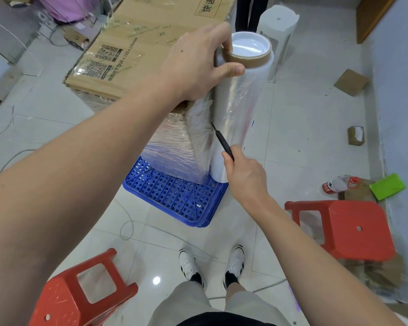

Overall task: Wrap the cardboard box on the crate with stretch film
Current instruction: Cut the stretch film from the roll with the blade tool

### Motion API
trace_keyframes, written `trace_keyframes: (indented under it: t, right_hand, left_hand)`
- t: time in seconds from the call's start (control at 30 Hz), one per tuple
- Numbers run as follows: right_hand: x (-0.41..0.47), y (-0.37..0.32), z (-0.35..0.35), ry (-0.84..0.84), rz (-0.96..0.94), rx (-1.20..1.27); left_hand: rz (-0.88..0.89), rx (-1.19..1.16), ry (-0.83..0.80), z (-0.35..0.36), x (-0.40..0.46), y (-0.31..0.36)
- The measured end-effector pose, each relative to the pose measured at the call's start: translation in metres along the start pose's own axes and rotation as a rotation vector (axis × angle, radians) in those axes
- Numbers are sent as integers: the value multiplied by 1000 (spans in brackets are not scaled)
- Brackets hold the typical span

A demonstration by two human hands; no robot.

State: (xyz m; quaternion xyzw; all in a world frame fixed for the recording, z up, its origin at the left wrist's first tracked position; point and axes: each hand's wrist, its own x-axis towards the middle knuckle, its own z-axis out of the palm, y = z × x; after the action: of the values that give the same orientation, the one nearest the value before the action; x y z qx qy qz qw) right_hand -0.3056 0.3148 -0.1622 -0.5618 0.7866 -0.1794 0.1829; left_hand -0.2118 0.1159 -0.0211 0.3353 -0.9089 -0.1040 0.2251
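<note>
A large cardboard box [137,43] stands on a blue perforated crate [174,196], its near side covered in layers of clear stretch film [174,140]. The stretch film roll [240,102] stands upright at the box's right corner, its brown core end on top. My left hand [198,64] grips the top of the roll, thumb across the film and fingers at the core. My right hand [245,172] holds a thin black cutter [222,140], whose tip touches the bunched film between box and roll.
Two red plastic stools [349,229] [80,290] flank my feet on the tiled floor. A white cylinder [278,27] stands behind the roll. Small boxes [351,82], a bottle [337,184] and a green object [386,187] lie at the right wall. Cables trail on the left.
</note>
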Motion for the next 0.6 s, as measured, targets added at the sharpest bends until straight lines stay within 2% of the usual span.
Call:
trace_keyframes:
  t: [0.6]
  right_hand:
    - [6,11,25,-75,48,-93]
  left_hand:
    - [-4,-13,-18,0,0,0]
